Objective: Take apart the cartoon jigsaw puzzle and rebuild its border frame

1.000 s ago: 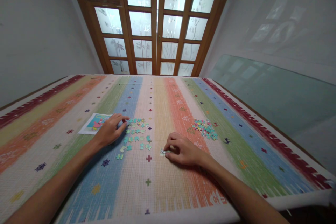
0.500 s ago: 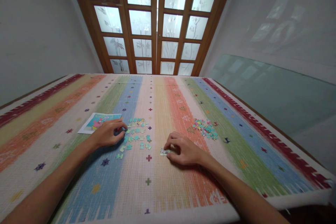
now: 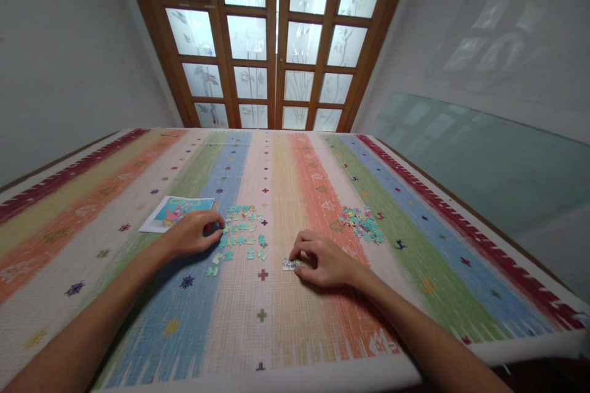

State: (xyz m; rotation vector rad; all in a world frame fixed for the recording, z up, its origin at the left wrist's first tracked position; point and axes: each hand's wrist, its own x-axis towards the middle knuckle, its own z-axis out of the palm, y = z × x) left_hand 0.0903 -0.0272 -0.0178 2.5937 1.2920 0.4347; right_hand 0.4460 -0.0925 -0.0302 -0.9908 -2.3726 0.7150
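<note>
My right hand point(image 3: 322, 259) is curled over a small cluster of joined puzzle pieces point(image 3: 289, 264), thumb and fingertips gripping its right side on the tablecloth. Beside the left edge of spread-out turquoise puzzle pieces point(image 3: 242, 239), my left hand point(image 3: 199, 232) is closed in a loose pinch. Whether a piece sits between its fingertips I cannot make out. A reference picture point(image 3: 173, 214) with a pink figure on turquoise lies partly behind my left hand. To the right, a heap of mixed loose puzzle pieces point(image 3: 362, 225) lies on the cloth.
A striped, patterned tablecloth point(image 3: 262, 344) covers the wide table. Wooden doors with frosted panes point(image 3: 249, 37) stand beyond the far edge. A greenish glass panel point(image 3: 483, 159) leans by the right wall.
Both hands hold nearly the same place and pose. The whole view has shifted very slightly, with no puzzle piece plainly moved.
</note>
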